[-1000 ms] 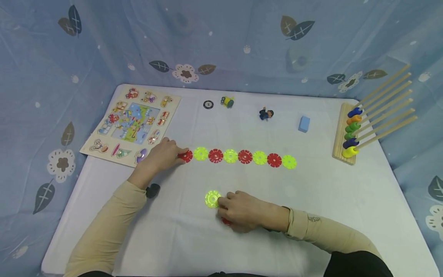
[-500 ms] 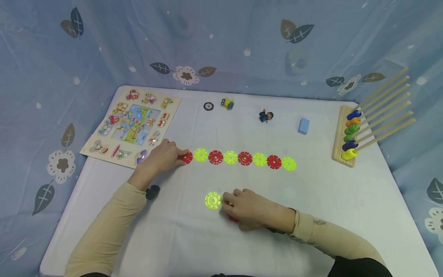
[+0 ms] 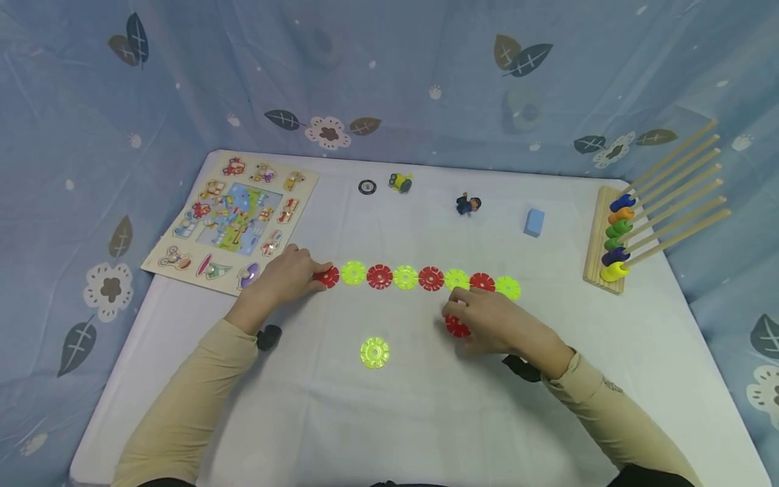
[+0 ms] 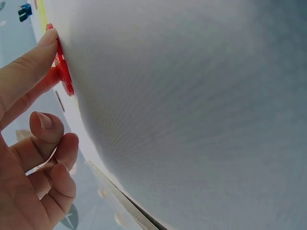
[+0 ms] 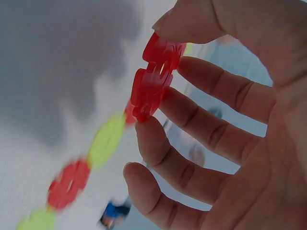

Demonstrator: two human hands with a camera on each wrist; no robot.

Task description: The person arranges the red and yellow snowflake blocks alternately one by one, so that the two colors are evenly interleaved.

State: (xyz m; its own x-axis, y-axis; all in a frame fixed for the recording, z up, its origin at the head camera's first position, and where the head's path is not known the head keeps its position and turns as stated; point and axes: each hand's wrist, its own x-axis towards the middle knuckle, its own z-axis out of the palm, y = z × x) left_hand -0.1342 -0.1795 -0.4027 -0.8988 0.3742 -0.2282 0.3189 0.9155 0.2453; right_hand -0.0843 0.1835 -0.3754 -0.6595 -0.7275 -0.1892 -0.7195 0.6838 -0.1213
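A row of interlocking notched plastic discs [image 3: 405, 277], red and yellow-green by turns, lies across the white table. My left hand [image 3: 284, 276] holds the row's leftmost red disc [image 3: 330, 276] by its edge with thumb and index finger; the other fingers are curled below it in the left wrist view. My right hand [image 3: 494, 319] grips a separate red disc [image 5: 156, 76] between thumb and fingertips, in front of the row's right part. A lone yellow-green disc [image 3: 374, 352] lies nearer the person, between the two arms.
A wooden picture puzzle board [image 3: 182, 233] lies at the left. Along the back are a black ring [image 3: 367, 187], a small yellow-green toy [image 3: 400, 182], a toy figure [image 3: 467, 204] and a blue block [image 3: 533, 222]. A wooden peg stand [image 3: 599, 237] with coloured beads stands at the right.
My right hand has picked up the red disc from beside the lone yellow-green one and carried it right and away from the body toward the row. The left hand has stayed put.
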